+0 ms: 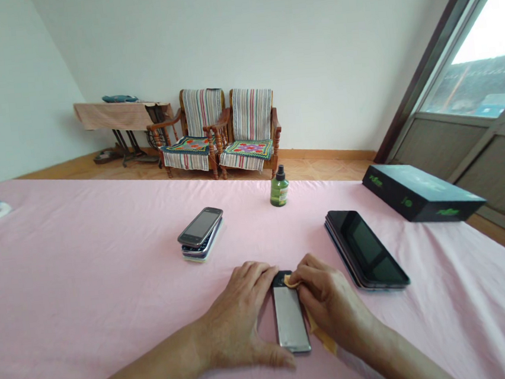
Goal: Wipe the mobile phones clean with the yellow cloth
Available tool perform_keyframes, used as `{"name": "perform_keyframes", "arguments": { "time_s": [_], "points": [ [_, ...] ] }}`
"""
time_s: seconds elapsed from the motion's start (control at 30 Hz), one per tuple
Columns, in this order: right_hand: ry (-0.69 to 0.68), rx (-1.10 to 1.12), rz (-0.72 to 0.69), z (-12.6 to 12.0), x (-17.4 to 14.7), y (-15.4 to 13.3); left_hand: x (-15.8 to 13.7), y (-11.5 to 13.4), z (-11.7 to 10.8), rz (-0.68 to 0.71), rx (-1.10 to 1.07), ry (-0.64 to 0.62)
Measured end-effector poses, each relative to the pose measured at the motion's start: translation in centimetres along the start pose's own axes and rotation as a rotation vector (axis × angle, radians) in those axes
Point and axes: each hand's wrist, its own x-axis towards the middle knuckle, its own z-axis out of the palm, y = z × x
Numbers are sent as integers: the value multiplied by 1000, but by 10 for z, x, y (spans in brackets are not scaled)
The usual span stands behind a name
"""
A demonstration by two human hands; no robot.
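A mobile phone (291,320) with a silver-grey lower part and a black upper end lies flat on the pink cloth in front of me. My left hand (242,315) spans its left side, fingertips at the top end and thumb by the bottom edge, holding it. Pinched in my right hand (328,298) is a yellow wiping cloth (322,334); a fold of it presses on the phone's black end by the round lens area. The rest of the cloth hangs under the palm, partly hidden.
Stacked phones (200,229) sit left of centre, and stacked tablets or large phones (367,247) lie to the right. A green spray bottle (279,190) stands near the far edge. At the right is a black box (422,191). Two wooden chairs (246,127) stand beyond.
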Motion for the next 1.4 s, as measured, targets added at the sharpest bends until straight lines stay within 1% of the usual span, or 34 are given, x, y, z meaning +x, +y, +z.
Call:
{"name": "perform_keyframes", "arguments": {
  "time_s": [0.1,0.23,0.37,0.53,0.67,0.73,0.83,0.9,1.17,1.3,1.4],
  "points": [
    [-16,-3,-6,0,0,0,0,0,0,10,-5,9],
    [2,-21,7,-1,0,1,-1,-1,0,-1,6,-8],
    [-21,-19,-11,0,1,3,-1,0,0,0,13,-18],
    [19,-21,-9,2,0,3,0,-1,1,9,6,-1],
    [-31,27,-37,-2,0,-4,0,-1,1,3,-2,-6],
    [5,53,-39,-6,2,-6,0,0,0,1,-6,-12],
    [150,44,-26,-9,4,-6,-1,1,-1,6,-9,-7],
    [182,34,-13,-8,5,-4,0,1,-1,13,-13,-3],
    [67,42,-7,3,2,4,1,2,-2,1,5,-21],
    [-20,-11,-25,3,-2,-6,1,2,-2,-13,14,-28],
    [-91,35,-36,2,-4,-14,0,2,-2,-18,11,-34]
  ]
}}
